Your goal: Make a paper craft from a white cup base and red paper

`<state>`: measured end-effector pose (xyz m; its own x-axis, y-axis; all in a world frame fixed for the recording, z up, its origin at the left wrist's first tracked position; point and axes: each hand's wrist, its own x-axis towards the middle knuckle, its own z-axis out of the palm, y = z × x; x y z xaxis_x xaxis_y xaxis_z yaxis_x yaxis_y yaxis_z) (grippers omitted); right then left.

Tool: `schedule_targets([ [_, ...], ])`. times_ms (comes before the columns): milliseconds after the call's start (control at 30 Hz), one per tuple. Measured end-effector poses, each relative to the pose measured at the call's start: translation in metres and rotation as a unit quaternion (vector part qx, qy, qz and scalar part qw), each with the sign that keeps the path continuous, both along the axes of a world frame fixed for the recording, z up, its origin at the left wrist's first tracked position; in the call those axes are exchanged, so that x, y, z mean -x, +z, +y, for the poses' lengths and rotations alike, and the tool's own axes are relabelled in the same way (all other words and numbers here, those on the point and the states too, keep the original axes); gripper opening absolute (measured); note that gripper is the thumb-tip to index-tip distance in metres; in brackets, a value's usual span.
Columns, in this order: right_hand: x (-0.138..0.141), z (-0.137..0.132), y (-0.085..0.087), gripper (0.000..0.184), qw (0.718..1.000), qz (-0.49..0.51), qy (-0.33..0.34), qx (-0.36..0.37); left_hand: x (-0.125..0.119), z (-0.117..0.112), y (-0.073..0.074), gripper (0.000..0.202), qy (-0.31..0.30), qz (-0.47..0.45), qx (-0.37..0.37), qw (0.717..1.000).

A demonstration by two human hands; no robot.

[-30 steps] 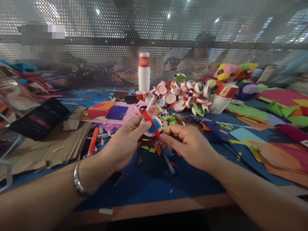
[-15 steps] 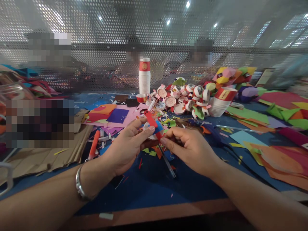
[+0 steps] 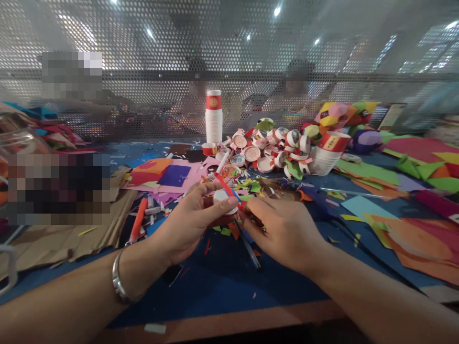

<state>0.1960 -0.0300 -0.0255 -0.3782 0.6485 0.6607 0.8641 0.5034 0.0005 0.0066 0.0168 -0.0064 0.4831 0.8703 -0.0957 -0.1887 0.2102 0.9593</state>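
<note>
My left hand [image 3: 186,222] is closed round a small white cut cup bottom [image 3: 224,198] with a red paper strip [image 3: 225,184] and a bit of blue paper on it. My right hand [image 3: 283,229] pinches the lower end of the same red strip just to the right of the cup piece. Both hands meet over the blue table [image 3: 222,282], above a thin pen [image 3: 247,246] lying among paper scraps. A silver bracelet [image 3: 118,277] sits on my left wrist.
A stack of red-and-white paper cups [image 3: 214,114] stands at the back centre, with a heap of cut cup rings [image 3: 272,148] and a tipped cup stack [image 3: 328,150] to its right. Coloured paper sheets [image 3: 412,191] cover the right side; cardboard [image 3: 71,229] and an orange knife [image 3: 138,220] lie left. People sit behind a perforated screen [image 3: 143,71].
Both hands have sunk a little toward the table and drawn closer together. The cup piece has tilted flatter, and my right hand has turned palm-down over the strip's end.
</note>
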Motion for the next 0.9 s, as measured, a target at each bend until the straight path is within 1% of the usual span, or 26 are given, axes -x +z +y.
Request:
schedule_targets([
  [100,0.0026,-0.0019,0.0006,0.021,0.999,-0.028,-0.001,-0.027,-0.0022,-0.0012,0.0009,0.030,-0.030,-0.033,-0.009,0.999],
  [133,0.0034,-0.0026,0.0005,0.020,0.999,-0.035,-0.002,-0.029,-0.0029,-0.0012,0.0011,0.029,-0.028,-0.037,-0.008,0.999],
  [333,0.0061,-0.0054,-0.0010,0.021,0.998,-0.055,-0.016,-0.026,-0.0023,0.0014,0.0009,0.026,0.029,-0.010,0.007,1.000],
  [433,0.0072,-0.0046,-0.0006,0.019,0.998,-0.056,-0.008,-0.033,-0.0019,0.0015,0.0017,0.023,0.041,-0.012,0.018,0.999],
  [500,0.0081,-0.0041,0.0002,0.017,0.997,-0.063,0.001,-0.036,-0.0026,0.0011,0.0022,0.024,0.042,-0.018,0.024,0.999],
  [633,0.0094,-0.0048,0.0007,0.017,0.996,-0.074,0.008,-0.039,-0.0038,0.0009,0.0016,0.031,0.022,-0.016,0.015,1.000],
  [700,0.0094,-0.0051,-0.0001,0.018,0.997,-0.070,0.005,-0.031,-0.0034,0.0013,0.0009,0.028,0.011,-0.009,0.004,1.000],
  [767,0.0087,-0.0048,-0.0013,0.018,0.998,-0.058,0.004,-0.013,-0.0027,0.0017,0.0007,0.021,-0.001,-0.004,-0.009,1.000],
  [833,0.0073,-0.0041,-0.0023,0.019,0.999,-0.034,0.006,0.007,-0.0020,0.0020,0.0010,0.016,-0.010,0.000,-0.016,1.000],
  [900,0.0055,-0.0034,-0.0026,0.023,1.000,0.004,0.010,0.028,-0.0014,0.0026,0.0014,0.017,-0.011,0.000,-0.012,1.000],
])
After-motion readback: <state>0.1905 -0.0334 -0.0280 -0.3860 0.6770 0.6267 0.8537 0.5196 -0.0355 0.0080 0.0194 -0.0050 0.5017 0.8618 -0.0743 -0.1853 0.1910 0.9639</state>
